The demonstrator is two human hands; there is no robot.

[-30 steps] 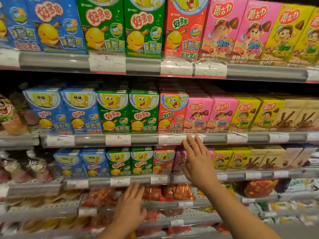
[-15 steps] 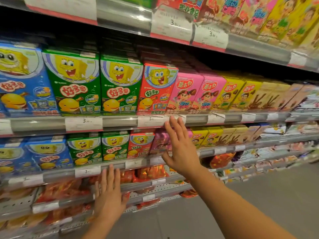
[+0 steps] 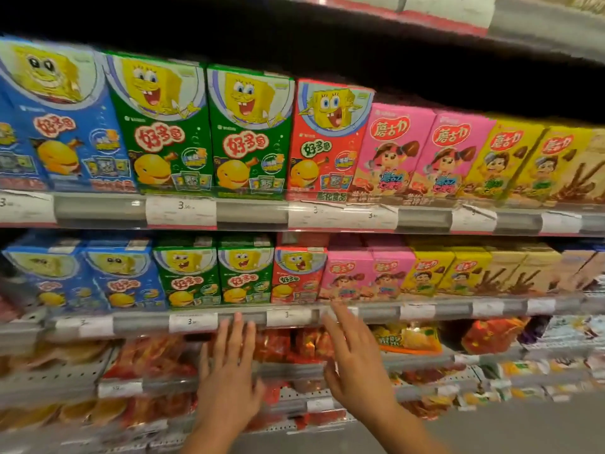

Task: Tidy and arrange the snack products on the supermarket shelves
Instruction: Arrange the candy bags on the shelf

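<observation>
Supermarket shelves [image 3: 248, 319] are carrying upright snack boxes [image 3: 296, 273] while left hand [image 3: 229, 378] and right hand [image 3: 357, 371] are hovering below, fingers apart, holding nothing; boxes probably light, stiff, best gripped by sides.

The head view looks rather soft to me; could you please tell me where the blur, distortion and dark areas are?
Head view: motion blur smears both the left hand and right hand and the bagged snacks low down; the green boxes on the upper row read sharpest; wide-angle distortion bows the shelf rail; the gap above the boxes is in deep shadow.
</observation>
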